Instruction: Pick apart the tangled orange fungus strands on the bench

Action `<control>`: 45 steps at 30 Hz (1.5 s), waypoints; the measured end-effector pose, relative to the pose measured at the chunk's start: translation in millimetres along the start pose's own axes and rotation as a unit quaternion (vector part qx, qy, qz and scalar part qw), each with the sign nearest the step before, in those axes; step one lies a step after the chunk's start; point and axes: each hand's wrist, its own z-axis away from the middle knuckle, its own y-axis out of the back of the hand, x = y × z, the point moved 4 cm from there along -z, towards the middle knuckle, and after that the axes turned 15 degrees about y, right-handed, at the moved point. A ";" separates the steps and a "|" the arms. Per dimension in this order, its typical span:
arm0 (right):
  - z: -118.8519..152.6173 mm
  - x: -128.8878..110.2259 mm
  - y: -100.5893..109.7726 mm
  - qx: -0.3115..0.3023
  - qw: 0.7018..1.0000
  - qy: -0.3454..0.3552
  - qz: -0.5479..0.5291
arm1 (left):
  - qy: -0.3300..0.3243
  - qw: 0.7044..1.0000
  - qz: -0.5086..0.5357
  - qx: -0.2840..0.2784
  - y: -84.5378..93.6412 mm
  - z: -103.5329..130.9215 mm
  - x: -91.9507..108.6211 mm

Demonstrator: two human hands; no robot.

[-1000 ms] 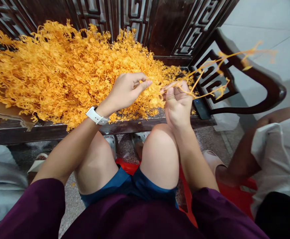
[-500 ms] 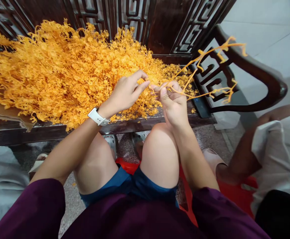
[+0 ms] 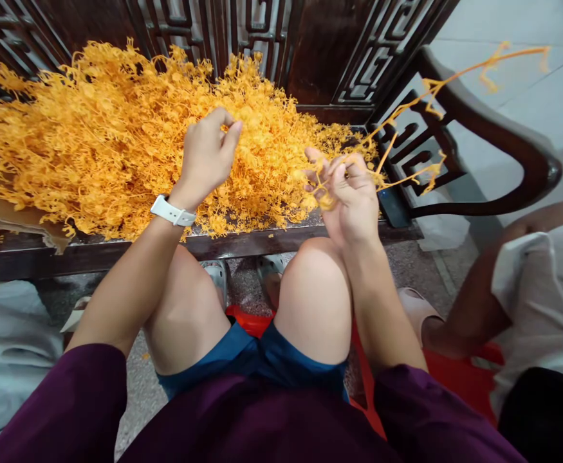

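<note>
A: Where is the orange sprig [image 3: 434, 83] sitting?

B: The right hand [image 3: 351, 190] is pinching it by the stems, narrow-fingered; its branches are extending across the carved armrest [image 3: 493, 123].

A: What is changing?

B: The left hand [image 3: 208, 148], previously hovering just beside the right, is now standing well apart from it, over the orange pile [image 3: 117, 128]. Its fingers are curling narrow; whether they are holding anything cannot be told.

A: Meaning?

B: The right hand is apparently supporting the sprig alone, the two hands working separately. Beneath, the pile is covering much of the dark counter [image 3: 262, 242].
</note>
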 end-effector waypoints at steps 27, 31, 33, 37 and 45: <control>5.3 -2.2 -9.8 -0.031 0.998 -0.048 0.016 | -0.041 0.981 0.041 -0.186 -32.1 64.6 74.0; 7.5 -3.4 -12.7 -0.033 0.998 -0.051 0.016 | -0.010 0.961 0.126 -0.244 -57.0 77.0 75.5; 7.7 -2.3 -13.1 -0.035 0.998 -0.047 0.020 | -0.009 0.957 0.155 -0.244 -59.3 78.7 79.0; 7.7 2.7 -12.0 -0.044 0.997 -0.058 0.018 | 0.039 0.955 0.192 -0.220 -49.5 72.6 81.4; 8.9 -6.2 -15.1 -0.084 0.994 -0.068 0.004 | 0.150 0.951 0.186 -0.199 -36.2 54.7 61.1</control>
